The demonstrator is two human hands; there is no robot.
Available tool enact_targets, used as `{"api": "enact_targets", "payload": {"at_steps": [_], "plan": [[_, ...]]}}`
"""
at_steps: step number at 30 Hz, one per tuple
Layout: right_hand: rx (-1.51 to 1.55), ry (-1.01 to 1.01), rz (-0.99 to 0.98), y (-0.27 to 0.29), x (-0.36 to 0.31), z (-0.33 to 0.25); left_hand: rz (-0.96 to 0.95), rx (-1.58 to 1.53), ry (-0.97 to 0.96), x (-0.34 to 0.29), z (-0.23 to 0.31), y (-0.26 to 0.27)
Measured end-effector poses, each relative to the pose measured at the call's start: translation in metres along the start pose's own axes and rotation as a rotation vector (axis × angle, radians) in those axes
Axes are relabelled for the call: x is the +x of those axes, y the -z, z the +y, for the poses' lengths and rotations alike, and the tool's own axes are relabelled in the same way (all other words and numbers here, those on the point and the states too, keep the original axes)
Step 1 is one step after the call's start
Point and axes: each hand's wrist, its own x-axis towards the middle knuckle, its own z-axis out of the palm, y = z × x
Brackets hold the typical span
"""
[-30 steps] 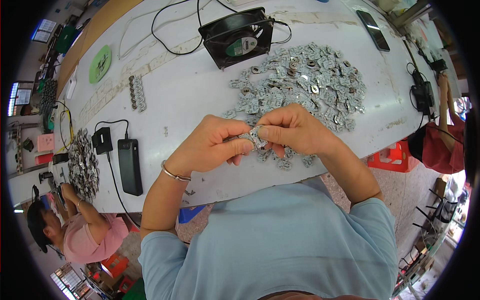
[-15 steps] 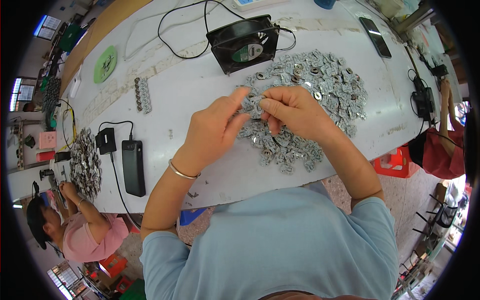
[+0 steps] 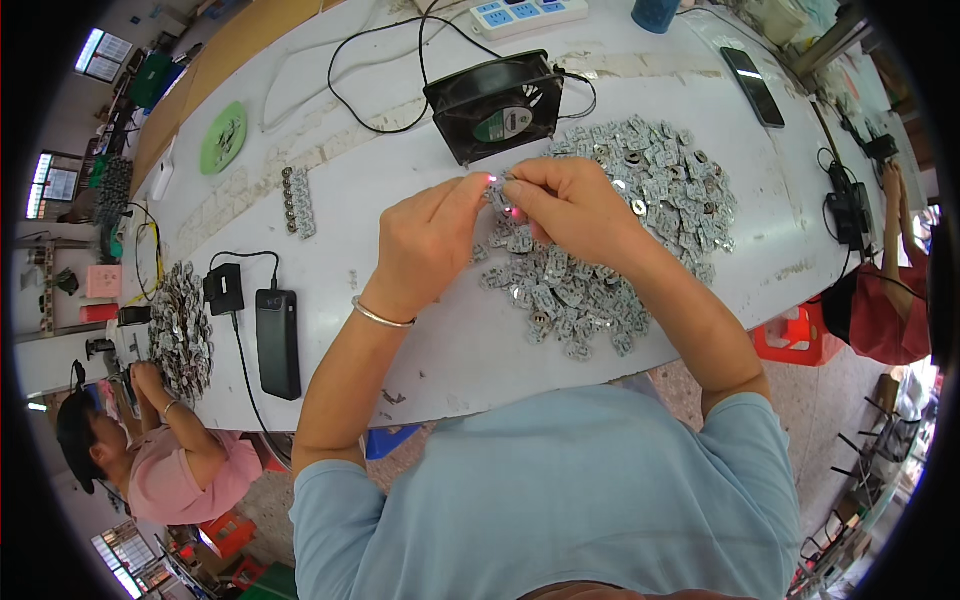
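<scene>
My left hand (image 3: 428, 240) and my right hand (image 3: 585, 212) meet fingertip to fingertip at the near side of the fan. Both are closed in a pinch on a small silvery metal part (image 3: 503, 190), mostly hidden by the fingers. Small red and bright glints show at the fingertips. Under and to the right of my hands spreads a large heap of similar small metal parts (image 3: 665, 190), some with round discs. Off to the left, several of these parts stand in a neat row (image 3: 305, 203).
A black fan (image 3: 495, 105) stands beyond my hands, with a power strip (image 3: 530, 15) behind it. Left are a black power bank (image 3: 278, 345), an adapter (image 3: 224, 290) and a green dish (image 3: 223, 138). A phone (image 3: 752, 88) lies far right. A co-worker (image 3: 180, 460) sits left by another heap (image 3: 180, 335).
My left fingers, spread apart earlier, have closed in on the part at my right fingertips. The whole view has shifted slightly, so the table things sit a little lower.
</scene>
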Motion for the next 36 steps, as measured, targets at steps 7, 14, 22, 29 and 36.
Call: {"api": "enact_targets", "payload": {"at_steps": [7, 14, 22, 29, 36], "plan": [[0.063, 0.052, 0.105, -0.002, 0.018, 0.005, 0.102, -0.023, 0.118, 0.005, 0.001, -0.002], [0.239, -0.023, 0.128, -0.003, 0.0, -0.001, 0.099, -0.029, 0.094, 0.003, 0.014, -0.008], [-0.326, 0.202, 0.151, 0.013, -0.047, 0.033, -0.28, -0.2, 0.182, -0.004, 0.04, -0.012], [-0.133, 0.266, 0.235, 0.004, -0.061, 0.025, -0.301, -0.453, 0.352, 0.015, 0.053, 0.002], [-0.147, 0.224, 0.016, -0.002, -0.051, 0.021, -0.428, -0.501, 0.412, 0.012, 0.05, 0.009]]}}
